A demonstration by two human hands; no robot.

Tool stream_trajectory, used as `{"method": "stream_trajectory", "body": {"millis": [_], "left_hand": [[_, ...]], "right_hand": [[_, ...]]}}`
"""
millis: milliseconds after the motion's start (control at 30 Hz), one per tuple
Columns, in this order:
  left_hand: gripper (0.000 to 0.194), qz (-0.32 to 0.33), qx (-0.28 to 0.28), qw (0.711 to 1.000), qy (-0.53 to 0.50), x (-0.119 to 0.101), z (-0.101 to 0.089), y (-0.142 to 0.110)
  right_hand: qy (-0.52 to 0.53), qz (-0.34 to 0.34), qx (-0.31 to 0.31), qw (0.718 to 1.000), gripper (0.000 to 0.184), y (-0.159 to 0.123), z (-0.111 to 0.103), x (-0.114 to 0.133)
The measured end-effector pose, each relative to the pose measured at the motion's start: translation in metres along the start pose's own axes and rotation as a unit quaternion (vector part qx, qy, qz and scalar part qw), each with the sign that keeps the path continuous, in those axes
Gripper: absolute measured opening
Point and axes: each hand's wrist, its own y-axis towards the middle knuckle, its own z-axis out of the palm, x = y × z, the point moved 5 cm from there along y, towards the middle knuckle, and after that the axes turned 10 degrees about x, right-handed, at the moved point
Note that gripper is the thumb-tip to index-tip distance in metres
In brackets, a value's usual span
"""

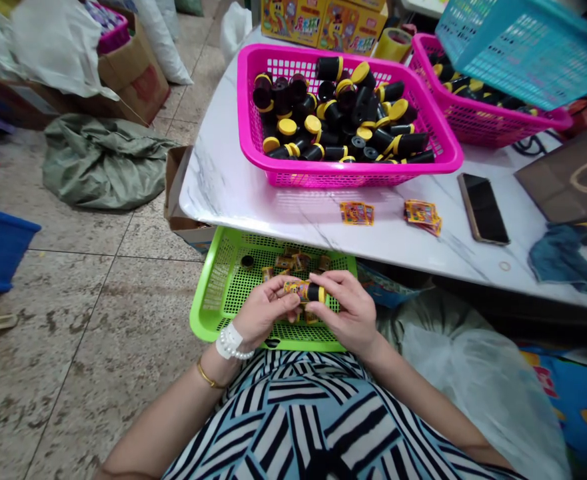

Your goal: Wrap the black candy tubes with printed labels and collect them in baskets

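Note:
Between my two hands lies a small black canister (315, 292) with a yellow lid, held sideways, its lid end to the right. A colourful printed wrapper (296, 288) covers its left part. My left hand (266, 308) pinches the wrapped end between thumb and fingers. At the lid end, the thumb and fingertips of my right hand (350, 310) close on the canister. Both hands are above a green basket (204, 303), in which several wrapped canisters and one bare black one (247, 261) lie. Some of them are hidden under my hands.
On the white table (213, 173) stands a pink basket (348, 175) full of black canisters. Two piles of printed wrappers (357, 213) and a phone (483, 208) lie in front. Another pink basket (503, 120) sits behind, under a blue basket (528, 50). A cloth sack (103, 160) is on the floor.

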Motion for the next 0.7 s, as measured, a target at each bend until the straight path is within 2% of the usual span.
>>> {"method": "stream_trajectory", "body": {"millis": [133,200,367,467,567,700], "left_hand": [[0.036,-0.007,-0.010,1.000,0.018,0.005,-0.009,-0.004],[0.035,-0.016,-0.001,0.999,0.028,0.010,-0.008,-0.001],[0.038,-0.025,0.025,0.998,0.047,0.018,0.010,0.015],[0.043,-0.047,0.060,0.996,0.053,0.020,0.017,0.021],[0.044,-0.076,0.049,0.995,0.042,0.021,0.012,0.020],[0.038,-0.068,0.028,0.997,0.012,0.020,0.005,0.018]], "right_hand": [[-0.016,-0.020,0.084,0.996,0.049,-0.006,0.005,0.005],[-0.019,-0.010,0.107,0.994,0.049,-0.010,0.005,0.005],[-0.021,0.042,0.069,0.996,0.055,-0.014,-0.003,-0.002],[-0.036,0.027,0.037,0.998,0.046,-0.013,-0.011,-0.003],[-0.038,-0.007,0.029,0.999,0.039,-0.015,-0.014,-0.006],[-0.024,0.026,0.029,0.999,0.026,-0.021,-0.011,-0.020]]}}
